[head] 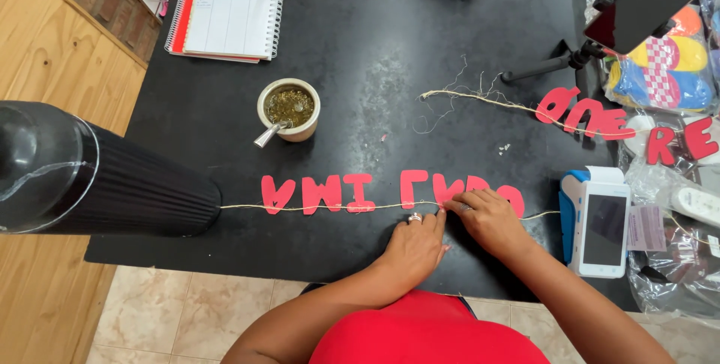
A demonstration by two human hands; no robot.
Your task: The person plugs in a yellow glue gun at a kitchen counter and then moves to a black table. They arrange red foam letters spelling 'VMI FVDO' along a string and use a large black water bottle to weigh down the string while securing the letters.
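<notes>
Several red paper letters (pixel 330 192) lie in a row on a taut beige string (pixel 240 206) near the front of the black table (pixel 375 41). My left hand (pixel 414 248), with a ring on one finger, pinches the string just below the letters. My right hand (pixel 489 218) presses down on a red letter (pixel 453 186) and the string beside it. A second string (pixel 480 100) carries more red letters (pixel 592 118) at the right.
A black ribbed thermos (pixel 90 176) lies at the left, where the string ends. A cup with a metal straw (pixel 289 109) stands mid-table. A spiral notebook (pixel 229 8) is at the back, a card terminal (pixel 596 221) at the right, bagged items (pixel 671 64) and a tripod with a phone (pixel 637 4) beyond.
</notes>
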